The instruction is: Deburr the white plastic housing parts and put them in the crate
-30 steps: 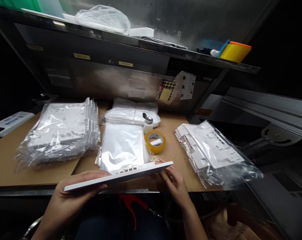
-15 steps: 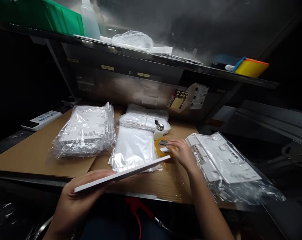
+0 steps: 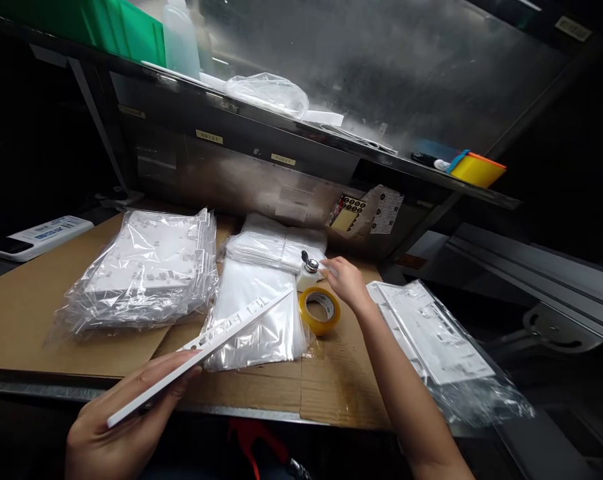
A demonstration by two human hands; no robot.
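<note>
Partly, the left fingers (image 3: 148, 375) hide the white panel (image 3: 234, 328).

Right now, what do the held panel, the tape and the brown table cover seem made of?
Panel: probably moulded plastic, matt white, with small raised details. Tape: likely plastic film, glossy and translucent yellow; its pale core may be card. Table cover: seemingly cardboard, dull brown, faintly lined.

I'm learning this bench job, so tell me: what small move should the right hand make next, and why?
Probably bring the right hand onto the metal top of the small bottle: its dark lid stands open and that hand is close beside it, while the left hand holds the white panel at a tilt.
</note>
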